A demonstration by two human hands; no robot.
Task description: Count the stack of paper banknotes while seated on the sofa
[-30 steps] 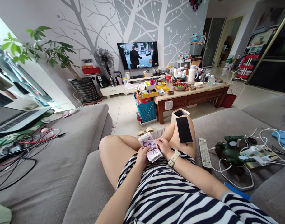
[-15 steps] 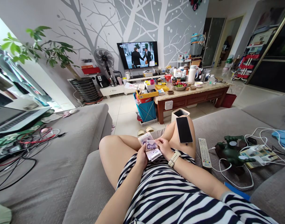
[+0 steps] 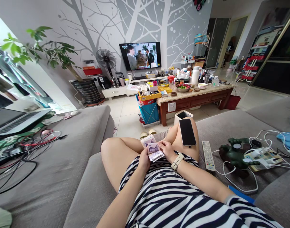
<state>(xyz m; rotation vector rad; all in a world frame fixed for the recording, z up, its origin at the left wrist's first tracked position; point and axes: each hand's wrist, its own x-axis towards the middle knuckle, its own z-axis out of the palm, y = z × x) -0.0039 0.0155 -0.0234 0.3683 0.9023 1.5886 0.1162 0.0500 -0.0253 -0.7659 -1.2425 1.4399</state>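
Observation:
A stack of purple banknotes [image 3: 155,155] lies over my lap, its notes fanned a little and marked with a 5. My left hand [image 3: 144,160] is closed around the left side of the stack, thumb on top. Fingers of my right hand [image 3: 167,150] pinch the right edge of the upper note; a pale watch [image 3: 177,161] is on that wrist. On my right thigh rests a black-screened phone [image 3: 187,132], just beyond the right hand.
To my right on the sofa [image 3: 221,125] lie a remote control [image 3: 208,155], a dark green figure [image 3: 237,153] and a power strip [image 3: 266,159] with white cables. Left are a laptop [image 3: 21,122] and tangled cables. A crowded coffee table [image 3: 194,104] stands ahead.
The banknotes have shifted very slightly between my hands, the top note tilting a little. Both hands keep their hold. The television picture differs.

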